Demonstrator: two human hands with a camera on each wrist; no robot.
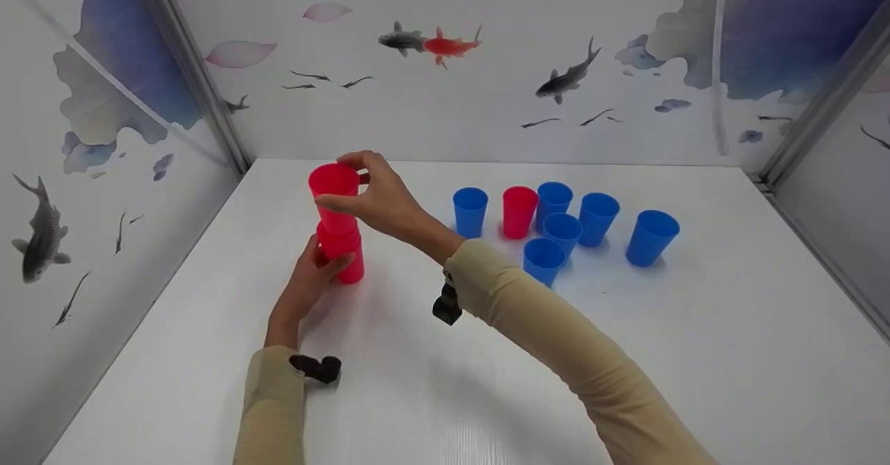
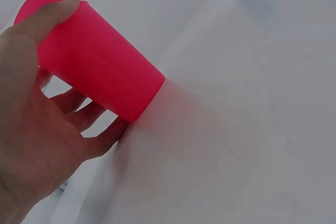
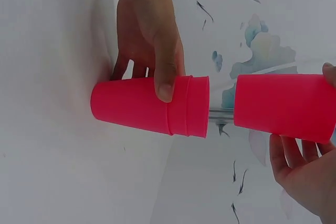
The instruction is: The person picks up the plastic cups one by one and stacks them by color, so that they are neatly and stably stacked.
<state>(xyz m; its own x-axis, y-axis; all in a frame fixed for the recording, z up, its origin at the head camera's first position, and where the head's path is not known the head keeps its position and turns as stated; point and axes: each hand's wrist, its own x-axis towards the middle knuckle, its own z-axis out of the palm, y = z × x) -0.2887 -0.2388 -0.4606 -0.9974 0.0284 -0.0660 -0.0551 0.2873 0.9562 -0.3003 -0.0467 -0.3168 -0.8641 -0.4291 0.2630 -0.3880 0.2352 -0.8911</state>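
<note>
My left hand point(image 1: 306, 284) grips a nested stack of red plastic cups point(image 1: 353, 267) standing on the table at the left. In the left wrist view its thumb lies along the upper part of the stack point(image 2: 102, 56) and its fingers curl behind. Right above, my right hand point(image 1: 389, 197) holds another red cup point(image 1: 342, 223) upright, thumb on the near side and fingers at the far rim. The right wrist view shows a small gap between the base of this held cup point(image 3: 283, 106) and the top rim of the stack point(image 3: 198, 108).
Right of the hands, a lone red cup point(image 1: 518, 213) stands among several blue cups point(image 1: 599, 220), all mouth up. One blue cup point(image 1: 650, 239) sits farther right, apart from the others. White panels with painted fish point(image 1: 452, 46) enclose the white table point(image 1: 431, 368) at back and sides.
</note>
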